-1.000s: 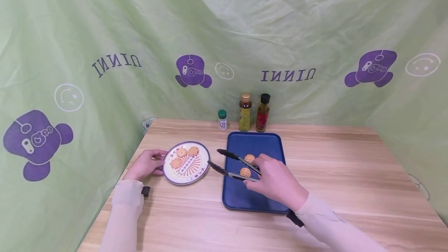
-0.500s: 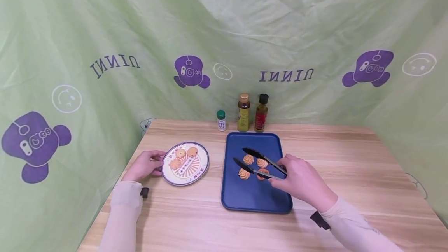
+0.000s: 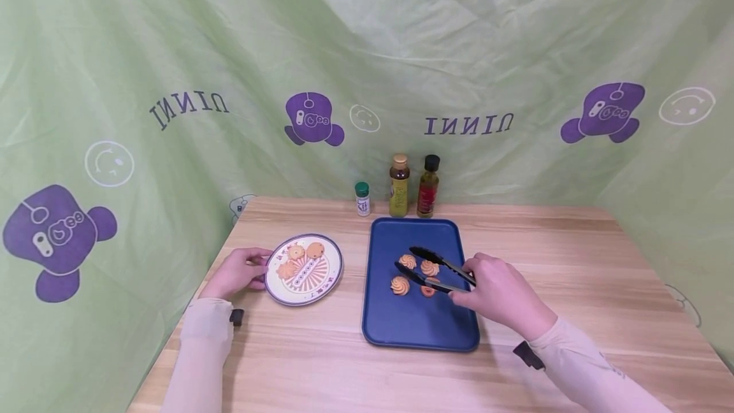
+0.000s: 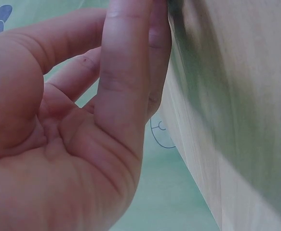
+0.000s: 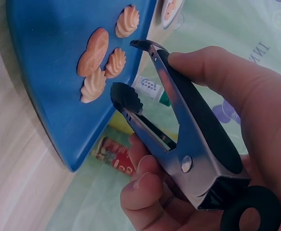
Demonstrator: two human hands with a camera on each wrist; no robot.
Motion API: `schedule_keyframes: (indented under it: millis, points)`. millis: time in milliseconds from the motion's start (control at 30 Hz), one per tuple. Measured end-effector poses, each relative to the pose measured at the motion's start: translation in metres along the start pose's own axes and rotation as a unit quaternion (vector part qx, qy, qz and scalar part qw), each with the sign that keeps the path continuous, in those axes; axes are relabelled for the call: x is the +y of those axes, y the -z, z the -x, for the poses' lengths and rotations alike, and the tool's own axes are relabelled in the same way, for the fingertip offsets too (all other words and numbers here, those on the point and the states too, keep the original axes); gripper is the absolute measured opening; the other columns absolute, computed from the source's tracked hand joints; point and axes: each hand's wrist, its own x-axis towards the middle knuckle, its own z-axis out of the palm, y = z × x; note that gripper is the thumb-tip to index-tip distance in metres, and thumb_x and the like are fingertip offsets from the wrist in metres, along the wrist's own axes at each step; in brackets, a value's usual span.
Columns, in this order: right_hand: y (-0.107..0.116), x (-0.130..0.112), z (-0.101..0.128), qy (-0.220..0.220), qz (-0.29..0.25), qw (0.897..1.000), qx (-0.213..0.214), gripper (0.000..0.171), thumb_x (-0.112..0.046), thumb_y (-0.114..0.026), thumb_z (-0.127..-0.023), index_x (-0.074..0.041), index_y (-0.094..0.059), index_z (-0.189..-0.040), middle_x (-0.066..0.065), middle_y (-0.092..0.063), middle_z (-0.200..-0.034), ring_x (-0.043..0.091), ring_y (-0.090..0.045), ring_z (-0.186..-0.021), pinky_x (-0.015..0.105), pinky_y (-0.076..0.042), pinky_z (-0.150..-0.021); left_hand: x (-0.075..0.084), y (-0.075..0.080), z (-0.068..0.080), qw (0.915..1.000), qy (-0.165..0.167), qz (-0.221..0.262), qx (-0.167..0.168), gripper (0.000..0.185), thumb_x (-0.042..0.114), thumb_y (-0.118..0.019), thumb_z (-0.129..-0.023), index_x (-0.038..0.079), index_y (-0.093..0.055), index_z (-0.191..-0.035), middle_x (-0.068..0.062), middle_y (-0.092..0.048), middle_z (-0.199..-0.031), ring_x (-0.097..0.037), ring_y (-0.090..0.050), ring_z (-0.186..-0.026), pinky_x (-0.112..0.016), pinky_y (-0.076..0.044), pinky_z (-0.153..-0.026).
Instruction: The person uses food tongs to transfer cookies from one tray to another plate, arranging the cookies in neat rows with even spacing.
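— Since a second ago, what has shifted?

— Tongs (image 3: 438, 269) and right hand (image 3: 500, 295) have swung from the plate side back over the blue tray (image 3: 421, 327); two more cookies show there, now four (image 3: 415, 275). Left hand and plate kept their places.

— Start at the left, then.

— Left hand (image 3: 235, 273) rests at the plate's (image 3: 329, 273) nine o'clock, fingers loosely curled, tips touching the rim. Whether it truly pinches the rim, I cannot tell. Several cookies (image 3: 298, 259) lie on the plate's upper half.

— And the right?

— Its fingers and thumb wrap the tongs' handle. Both black tips stand apart and empty — just over the cookie cluster, pointing toward ten o'clock.

— Behind?

— Three bottles (image 3: 399, 192) stand at the tray's twelve o'clock, by the green curtain (image 3: 367, 50).
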Motion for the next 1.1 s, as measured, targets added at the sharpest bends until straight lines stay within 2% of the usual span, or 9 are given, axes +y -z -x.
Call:
schedule_keyframes:
  millis: [367, 1100]
  points:
    - [-0.001, 0.001, -0.007, 0.007, 0.018, 1.0, -0.01, 0.035, -0.031, -0.093, -0.08, -0.003, -0.08, -0.096, 0.0, -0.061, -0.08, 0.015, -0.053, -0.065, 0.028, -0.046, -0.055, 0.001, -0.002, 0.001, 1.0, 0.004, -0.001, 0.0, 0.049, -0.008, -0.064, -0.106, -0.014, -0.055, -0.154, -0.03, -0.063, -0.125, -0.021, -0.074, -0.088, -0.033, -0.076, -0.077]
    - [0.002, 0.004, -0.011, -0.004, -0.004, 1.0, -0.028, 0.035, -0.032, -0.092, -0.083, -0.003, -0.08, -0.098, 0.001, -0.062, -0.081, 0.015, -0.053, -0.065, 0.028, -0.045, -0.053, 0.001, 0.0, 0.0, 1.0, 0.008, 0.001, 0.001, 0.05, -0.009, -0.064, -0.106, -0.014, -0.055, -0.155, -0.031, -0.062, -0.126, -0.021, -0.073, -0.088, -0.032, -0.075, -0.076]
